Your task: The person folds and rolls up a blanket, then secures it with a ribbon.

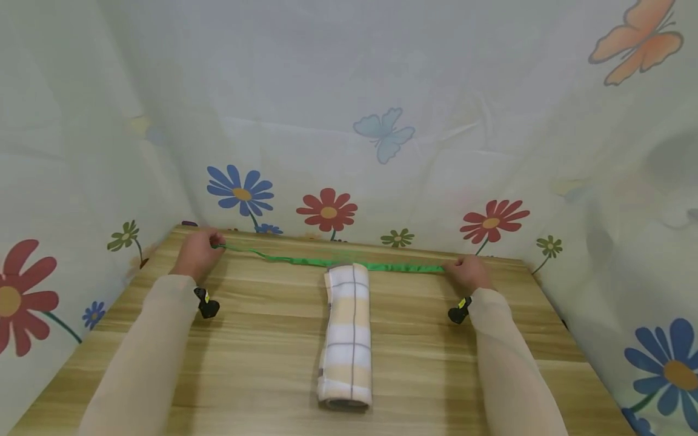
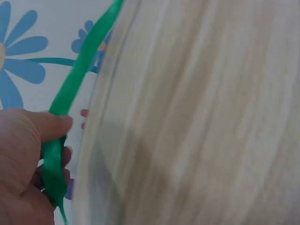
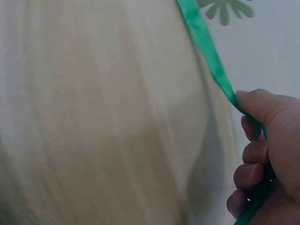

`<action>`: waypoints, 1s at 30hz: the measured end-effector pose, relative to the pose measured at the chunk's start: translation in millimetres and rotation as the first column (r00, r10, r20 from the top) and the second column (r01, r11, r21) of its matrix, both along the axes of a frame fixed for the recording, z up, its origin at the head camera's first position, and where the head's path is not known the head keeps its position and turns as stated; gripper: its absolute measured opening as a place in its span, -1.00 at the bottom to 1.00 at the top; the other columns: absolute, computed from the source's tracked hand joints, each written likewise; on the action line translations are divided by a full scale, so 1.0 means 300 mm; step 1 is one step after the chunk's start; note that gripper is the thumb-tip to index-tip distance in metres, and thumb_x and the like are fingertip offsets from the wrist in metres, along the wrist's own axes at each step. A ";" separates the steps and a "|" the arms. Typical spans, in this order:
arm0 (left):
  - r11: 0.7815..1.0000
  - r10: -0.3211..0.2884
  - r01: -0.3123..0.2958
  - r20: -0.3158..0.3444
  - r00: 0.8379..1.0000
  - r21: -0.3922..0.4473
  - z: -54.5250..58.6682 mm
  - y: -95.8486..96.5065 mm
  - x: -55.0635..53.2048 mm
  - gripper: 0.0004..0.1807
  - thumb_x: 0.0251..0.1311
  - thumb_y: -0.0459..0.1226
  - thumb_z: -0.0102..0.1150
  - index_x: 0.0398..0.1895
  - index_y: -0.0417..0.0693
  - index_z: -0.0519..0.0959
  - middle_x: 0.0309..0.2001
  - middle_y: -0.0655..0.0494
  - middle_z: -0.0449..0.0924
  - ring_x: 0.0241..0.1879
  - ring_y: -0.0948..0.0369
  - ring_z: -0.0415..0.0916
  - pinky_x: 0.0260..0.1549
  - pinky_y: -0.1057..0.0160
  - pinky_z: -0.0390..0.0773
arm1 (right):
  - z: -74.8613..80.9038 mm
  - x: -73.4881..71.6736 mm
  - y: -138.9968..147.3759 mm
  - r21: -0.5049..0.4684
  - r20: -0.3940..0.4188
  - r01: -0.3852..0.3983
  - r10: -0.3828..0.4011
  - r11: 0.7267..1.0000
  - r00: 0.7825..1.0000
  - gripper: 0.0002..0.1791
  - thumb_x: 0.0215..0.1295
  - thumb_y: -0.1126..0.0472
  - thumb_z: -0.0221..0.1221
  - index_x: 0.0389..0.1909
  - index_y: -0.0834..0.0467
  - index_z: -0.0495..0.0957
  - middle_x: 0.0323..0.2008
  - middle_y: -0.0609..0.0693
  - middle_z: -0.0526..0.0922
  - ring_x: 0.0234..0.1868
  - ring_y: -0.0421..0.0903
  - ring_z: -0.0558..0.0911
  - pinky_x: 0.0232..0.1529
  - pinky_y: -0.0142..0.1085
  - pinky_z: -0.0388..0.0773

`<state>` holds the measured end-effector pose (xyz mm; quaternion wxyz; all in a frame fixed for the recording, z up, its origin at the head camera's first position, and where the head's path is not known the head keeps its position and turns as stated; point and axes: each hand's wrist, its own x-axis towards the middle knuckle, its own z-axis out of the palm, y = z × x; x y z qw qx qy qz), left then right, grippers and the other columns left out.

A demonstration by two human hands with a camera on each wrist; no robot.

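A green ribbon [image 1: 406,267] stretches from side to side near the table's back edge, just beyond the far end of a rolled plaid towel [image 1: 349,333]. At the left, my left hand [image 1: 199,251] pinches one end part of the ribbon [image 2: 77,84] between thumb and fingers, and a short tail hangs below the grip. My right hand [image 1: 470,271] pinches the other end part; in the right wrist view its fingers [image 3: 248,176] curl round the ribbon [image 3: 206,42], whose tail runs down through the palm. The towel lies lengthwise, untouched by either hand.
The wood-grain table [image 1: 262,375] ends against a white curtain [image 1: 294,121] printed with flowers and butterflies, which also hangs at both sides. Small black devices are strapped at the left wrist [image 1: 206,303] and the right wrist [image 1: 460,310].
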<state>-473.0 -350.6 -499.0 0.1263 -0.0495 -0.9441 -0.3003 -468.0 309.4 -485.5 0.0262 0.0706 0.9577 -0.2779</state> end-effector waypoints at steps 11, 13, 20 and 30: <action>0.991 0.041 -0.034 0.053 0.998 -0.129 -0.033 -0.056 0.029 -0.90 0.12 -0.51 0.14 -0.33 -0.22 0.59 -0.28 -0.22 0.62 -0.27 -0.11 0.52 -0.22 -0.11 0.47 | -0.020 0.001 0.070 0.019 0.060 -0.157 0.156 0.987 0.986 -0.59 0.42 -0.14 0.22 -0.41 0.13 0.63 -0.49 -0.07 0.49 -0.41 -0.10 0.41 -0.38 -0.27 0.34; 0.990 0.039 -0.032 0.054 0.998 -0.136 -0.026 -0.060 0.034 -0.90 0.11 -0.51 0.14 -0.32 -0.24 0.58 -0.26 -0.23 0.62 -0.24 -0.13 0.52 -0.18 -0.14 0.48 | -0.007 0.008 0.093 0.012 0.081 -0.195 0.194 0.981 0.978 -0.62 0.42 -0.11 0.23 -0.23 0.16 0.68 -0.36 -0.02 0.56 -0.34 -0.07 0.46 -0.34 -0.27 0.38; 0.988 0.013 0.000 0.080 0.997 -0.155 -0.023 -0.097 0.028 -0.89 0.09 -0.51 0.14 -0.32 -0.25 0.59 -0.25 -0.25 0.64 -0.23 -0.14 0.55 -0.17 -0.16 0.49 | 0.040 0.053 0.178 0.061 0.143 -0.328 0.317 0.943 0.937 -0.59 0.45 -0.06 0.23 -0.01 0.23 0.64 -0.08 0.12 0.68 -0.07 0.01 0.58 -0.10 -0.23 0.48; 0.976 0.023 -0.006 0.075 0.997 -0.219 -0.018 -0.162 0.028 -0.88 0.11 -0.50 0.10 -0.38 -0.24 0.63 -0.30 -0.23 0.67 -0.25 -0.15 0.55 -0.16 -0.19 0.50 | 0.090 0.103 0.214 0.085 0.071 -0.263 0.257 0.961 0.964 -0.72 0.48 0.09 0.22 -0.16 0.27 0.68 -0.27 0.08 0.67 -0.28 -0.06 0.51 -0.27 -0.27 0.45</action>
